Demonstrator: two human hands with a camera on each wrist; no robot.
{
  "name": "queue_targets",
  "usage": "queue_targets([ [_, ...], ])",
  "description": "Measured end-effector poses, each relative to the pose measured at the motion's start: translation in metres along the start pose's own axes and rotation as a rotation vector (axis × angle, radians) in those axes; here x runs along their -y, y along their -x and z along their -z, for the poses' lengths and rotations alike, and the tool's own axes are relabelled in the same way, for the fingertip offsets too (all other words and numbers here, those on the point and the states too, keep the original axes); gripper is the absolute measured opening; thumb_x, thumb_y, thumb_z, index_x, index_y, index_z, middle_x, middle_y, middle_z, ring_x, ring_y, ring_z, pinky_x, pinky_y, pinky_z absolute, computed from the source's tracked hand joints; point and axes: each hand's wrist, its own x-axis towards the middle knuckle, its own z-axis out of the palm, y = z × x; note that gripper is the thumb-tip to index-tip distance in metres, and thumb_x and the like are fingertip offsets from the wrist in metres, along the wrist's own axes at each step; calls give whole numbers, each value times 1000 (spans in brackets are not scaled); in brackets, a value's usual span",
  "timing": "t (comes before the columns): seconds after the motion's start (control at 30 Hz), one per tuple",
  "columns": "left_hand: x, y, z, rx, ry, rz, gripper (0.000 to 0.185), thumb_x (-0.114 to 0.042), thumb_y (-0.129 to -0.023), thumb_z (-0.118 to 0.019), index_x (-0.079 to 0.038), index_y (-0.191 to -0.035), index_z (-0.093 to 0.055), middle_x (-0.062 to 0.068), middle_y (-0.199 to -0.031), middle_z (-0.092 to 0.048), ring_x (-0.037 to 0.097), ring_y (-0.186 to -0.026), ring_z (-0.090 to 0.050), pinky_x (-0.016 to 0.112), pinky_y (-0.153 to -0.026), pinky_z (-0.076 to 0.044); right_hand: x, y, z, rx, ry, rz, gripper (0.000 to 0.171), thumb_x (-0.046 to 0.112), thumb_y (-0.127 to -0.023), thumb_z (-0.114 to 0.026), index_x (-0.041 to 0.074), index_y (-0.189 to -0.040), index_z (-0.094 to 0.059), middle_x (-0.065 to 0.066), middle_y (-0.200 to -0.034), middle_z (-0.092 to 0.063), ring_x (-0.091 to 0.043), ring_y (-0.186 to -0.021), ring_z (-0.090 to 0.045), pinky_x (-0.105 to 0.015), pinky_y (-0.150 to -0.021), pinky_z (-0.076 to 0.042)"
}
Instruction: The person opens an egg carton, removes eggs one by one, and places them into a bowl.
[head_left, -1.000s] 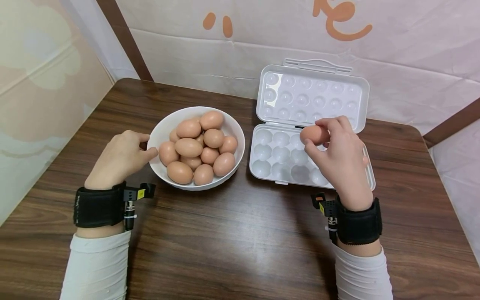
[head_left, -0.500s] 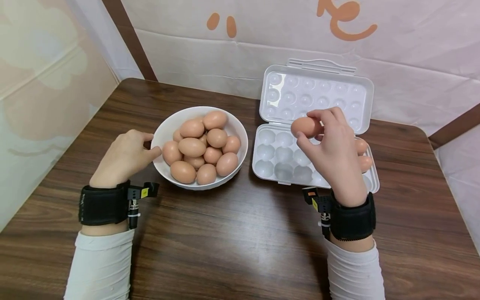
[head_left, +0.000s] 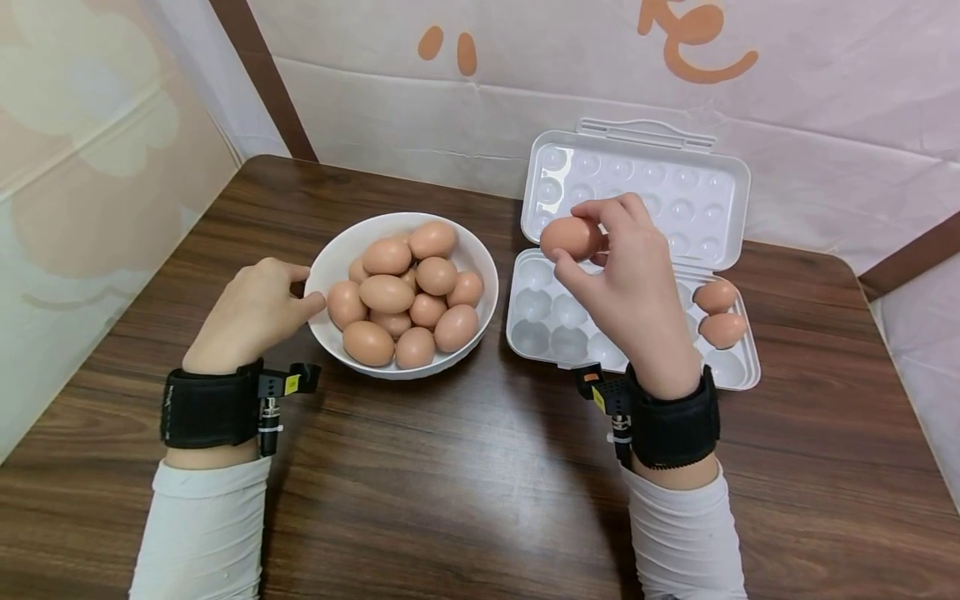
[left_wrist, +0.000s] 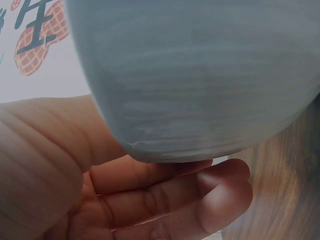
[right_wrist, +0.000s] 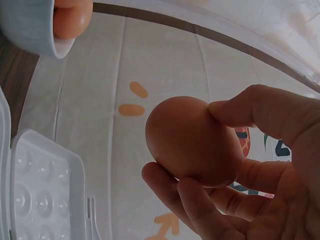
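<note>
My right hand (head_left: 609,250) pinches a brown egg (head_left: 571,237) between thumb and fingertips, held above the far left cups of the open white egg carton (head_left: 540,332). The right wrist view shows the same egg (right_wrist: 192,141) close up in my right hand (right_wrist: 225,165). Two eggs (head_left: 716,310) sit in the carton's right-hand cups. My left hand (head_left: 258,312) rests against the left side of the white bowl (head_left: 330,258), which is full of several brown eggs (head_left: 405,292). In the left wrist view its fingers (left_wrist: 170,195) lie under the bowl's wall (left_wrist: 200,75).
The carton's lid (head_left: 637,192) stands open toward the back wall. The dark wooden table (head_left: 450,483) stretches toward me in front of the bowl and carton. Fabric walls close in the table at the left and the back.
My right hand has carried the egg leftward and a little farther back over the carton, uncovering the two eggs in the right-hand cups. The left hand has stayed at the bowl.
</note>
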Motion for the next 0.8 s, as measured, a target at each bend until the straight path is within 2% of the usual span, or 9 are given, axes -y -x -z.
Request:
queue_targets([
  [0.23,0,0,0,-3,0,0,31,-17,-91,-56,3,-111,-68,12,-78,-62,25,-69,-51,33,-54,-35,14,-8,-11,41,-24,38,35,5,-82,-70,-2,-116,-64,-13,-111,-55,-25,-93,-57,-37,-84,-56],
  [0.4,0,0,0,5,1,4,31,-17,-92,-56,3,-112,-68,14,-81,-64,26,-71,-52,33,-54,-35,23,-13,-20,87,4,85,37,8,-83,-71,-1,-118,-63,-13,-112,-55,-25,-96,-57,-34,-84,-52],
  [0.8,-1,0,0,7,-3,4,28,-17,-92,-55,2,-107,-68,8,-72,-56,23,-65,-48,33,-53,-33,40,-26,-43,226,-4,91,40,14,-85,-71,4,-122,-63,-8,-115,-55,-21,-91,-54,-31,-80,-45],
])
